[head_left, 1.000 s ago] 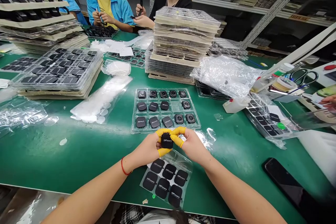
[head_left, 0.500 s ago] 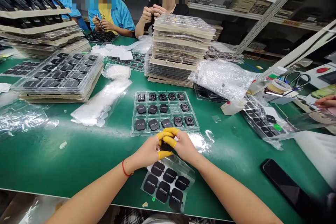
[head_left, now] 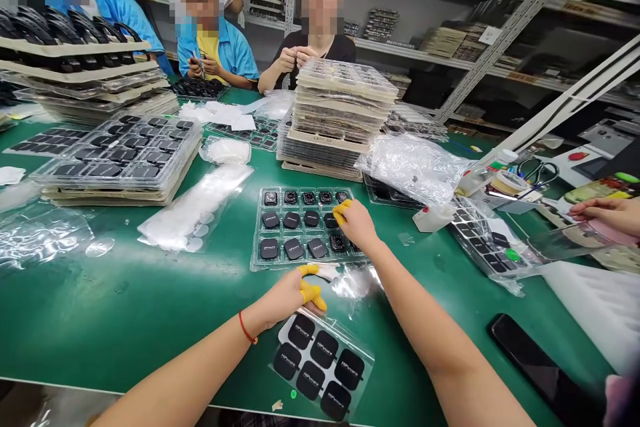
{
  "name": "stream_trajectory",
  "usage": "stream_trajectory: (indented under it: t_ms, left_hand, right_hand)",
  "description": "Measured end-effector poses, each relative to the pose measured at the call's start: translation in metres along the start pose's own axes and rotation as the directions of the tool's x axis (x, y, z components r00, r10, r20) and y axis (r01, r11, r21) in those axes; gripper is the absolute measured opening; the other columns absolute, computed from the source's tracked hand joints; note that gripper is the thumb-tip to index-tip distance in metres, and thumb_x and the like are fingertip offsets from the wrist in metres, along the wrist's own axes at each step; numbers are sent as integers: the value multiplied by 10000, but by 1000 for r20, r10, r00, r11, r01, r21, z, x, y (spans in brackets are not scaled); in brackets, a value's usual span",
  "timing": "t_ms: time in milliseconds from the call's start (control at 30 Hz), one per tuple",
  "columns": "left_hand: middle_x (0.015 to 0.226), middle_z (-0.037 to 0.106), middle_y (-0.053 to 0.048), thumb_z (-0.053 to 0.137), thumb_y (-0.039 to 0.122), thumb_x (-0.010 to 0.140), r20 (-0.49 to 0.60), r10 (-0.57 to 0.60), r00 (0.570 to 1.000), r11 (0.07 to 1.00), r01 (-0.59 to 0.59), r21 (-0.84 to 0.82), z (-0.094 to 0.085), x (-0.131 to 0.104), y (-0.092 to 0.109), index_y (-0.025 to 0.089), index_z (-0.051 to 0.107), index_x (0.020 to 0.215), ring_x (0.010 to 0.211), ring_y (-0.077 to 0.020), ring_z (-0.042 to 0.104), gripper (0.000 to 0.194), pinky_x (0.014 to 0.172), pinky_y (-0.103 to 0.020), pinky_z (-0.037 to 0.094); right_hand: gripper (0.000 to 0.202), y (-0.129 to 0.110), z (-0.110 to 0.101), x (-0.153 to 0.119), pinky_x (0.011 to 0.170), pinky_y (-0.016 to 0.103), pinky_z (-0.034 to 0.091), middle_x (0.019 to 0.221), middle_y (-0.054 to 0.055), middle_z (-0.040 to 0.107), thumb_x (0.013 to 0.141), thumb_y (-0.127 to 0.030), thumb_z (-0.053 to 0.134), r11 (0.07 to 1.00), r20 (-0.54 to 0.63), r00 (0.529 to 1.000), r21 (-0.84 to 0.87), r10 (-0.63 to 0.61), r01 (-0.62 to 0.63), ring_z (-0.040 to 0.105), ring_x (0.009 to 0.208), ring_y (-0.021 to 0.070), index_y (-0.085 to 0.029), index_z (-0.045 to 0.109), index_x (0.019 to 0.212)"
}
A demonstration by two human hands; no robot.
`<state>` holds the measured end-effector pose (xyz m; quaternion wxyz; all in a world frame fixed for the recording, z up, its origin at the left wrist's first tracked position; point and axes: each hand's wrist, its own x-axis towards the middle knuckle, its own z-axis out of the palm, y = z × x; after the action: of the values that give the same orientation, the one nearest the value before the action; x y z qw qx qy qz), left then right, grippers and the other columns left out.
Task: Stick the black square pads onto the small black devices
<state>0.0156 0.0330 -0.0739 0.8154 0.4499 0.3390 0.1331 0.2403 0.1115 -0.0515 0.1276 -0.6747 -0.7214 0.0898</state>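
Note:
A clear plastic tray (head_left: 256,260) holds rows of square smartwatch bodies, some covered with black HiFuture stickers. My right hand (head_left: 356,221), in yellow finger cots, is over the tray's right side. Its closed fingers are at the edge of a stickered watch body (head_left: 330,220) in the middle row and hide part of it. My left hand (head_left: 295,295), also in yellow finger cots, is in front of the tray with thumb and fingers apart and nothing in it. Just below lies a sheet of black HiFuture stickers (head_left: 311,380).
Stacked trays (head_left: 325,133) stand behind the tray, with another tray stack (head_left: 120,167) to the left. Crumpled plastic (head_left: 415,167), a black phone (head_left: 540,367) and scissors (head_left: 543,173) lie to the right. A co-worker's hand (head_left: 605,213) is at the right edge; other people sit opposite.
My hands have parted. The right has carried the stickered watch body forward to the middle-row pocket that was bare; the left stays near the sticker sheet, its fingers spread. The view has tilted up.

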Motion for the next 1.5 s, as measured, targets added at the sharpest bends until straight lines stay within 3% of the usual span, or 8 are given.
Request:
stream_trajectory:
  t_ms: [133, 267, 500, 667, 833, 1067, 1300, 1500]
  left_hand:
    - [811, 706, -115, 629, 362, 785, 129, -37, 991, 999, 37, 3, 1, 3, -4, 92, 375, 1250, 775, -232, 681, 595, 825, -413, 488]
    - [806, 701, -101, 588, 322, 807, -36, 78, 996, 996, -75, 56, 1, 5, -2, 99, 446, 1172, 788, -218, 665, 451, 810, -383, 477]
    - [851, 685, -96, 604, 354, 801, -28, 145, 989, 983, -141, 119, 5, -1, 3, 117, 441, 1168, 834, -219, 650, 466, 826, -380, 459]
    - [931, 666, -105, 604, 366, 808, -5, 159, 987, 969, -156, 193, 8, -3, 2, 126, 457, 1146, 853, -220, 647, 440, 847, -383, 455]
    - [838, 675, -73, 543, 333, 845, -103, 169, 980, 963, -142, 227, 7, -1, 1, 122, 410, 1208, 833, -213, 633, 440, 776, -340, 444]
    - [824, 664, -60, 521, 342, 858, -113, 221, 969, 950, -187, 251, 4, 4, -7, 136, 448, 1184, 811, -200, 625, 392, 750, -314, 435]
    - [838, 654, -71, 524, 347, 851, -114, 227, 967, 944, -190, 269, 4, 3, -5, 131, 484, 1168, 835, -212, 622, 387, 769, -327, 437]
    - [918, 656, -93, 512, 362, 856, -117, 215, 970, 949, -179, 261, 7, 0, -2, 126, 529, 1105, 814, -195, 612, 344, 772, -329, 443]
  right_hand:
    - [196, 6, -4, -28, 811, 341, 390, 914, 101, 609, 784, -279, 604, 999, 168, 985, -12, -49, 51, 513, 926, 246, -174, 679, 931]
    - [223, 8, -6, -38, 755, 284, 414, 941, 80, 601, 734, -288, 664, 999, 265, 963, 7, -53, 53, 527, 922, 214, -171, 644, 922]
    - [263, -12, -1, -57, 783, 338, 361, 977, 113, 602, 780, -109, 547, 996, 195, 980, -77, 47, -33, 515, 945, 247, -147, 577, 1038]
    - [358, 2, -2, -51, 774, 369, 360, 1031, 153, 570, 770, -305, 622, 993, 236, 968, -99, 81, -59, 484, 998, 311, -158, 591, 1095]
    - [351, 11, -3, -43, 752, 315, 384, 966, 103, 574, 700, -333, 697, 998, 277, 959, -51, 53, -41, 511, 939, 254, -169, 618, 1001]
    - [315, 1, -4, -49, 792, 326, 358, 968, 107, 544, 815, -250, 578, 1000, 234, 972, -16, -13, 17, 481, 964, 244, -193, 585, 1125]
    - [366, 7, -3, -35, 685, 291, 389, 916, 78, 542, 610, -302, 756, 996, 253, 967, 92, -24, 1, 493, 861, 226, -161, 575, 895]
    - [284, -7, -7, -57, 629, 271, 401, 856, 22, 555, 748, -218, 615, 970, 185, 983, 239, -2, -43, 518, 749, 162, -192, 494, 1004]
